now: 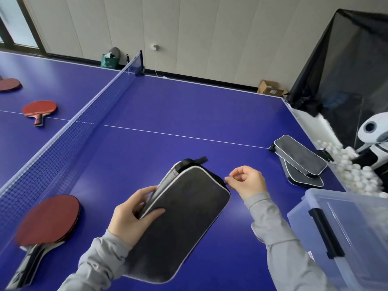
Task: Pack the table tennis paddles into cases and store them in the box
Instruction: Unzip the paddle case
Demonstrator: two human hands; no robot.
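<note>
Both hands are engaged on a dark grey paddle case [180, 217], a flat, felt-like pouch with rounded corners and pale piping. Its left edge is gripped by the left hand [134, 215], fingers curled underneath and thumb laid flat on top. At the case's right edge a small zipper pull [227, 181] is pinched by the right hand [247, 181], wrist bent. The case is held tilted just above the glossy blue surface [168, 106]. Left of the case, stacked red-rubbered paddles [47, 220] lie by the mesh net [69, 133]. Right of the case, two more cases [300, 161] are stacked, and a translucent plastic box [357, 225] with a black latch stands nearer.
</note>
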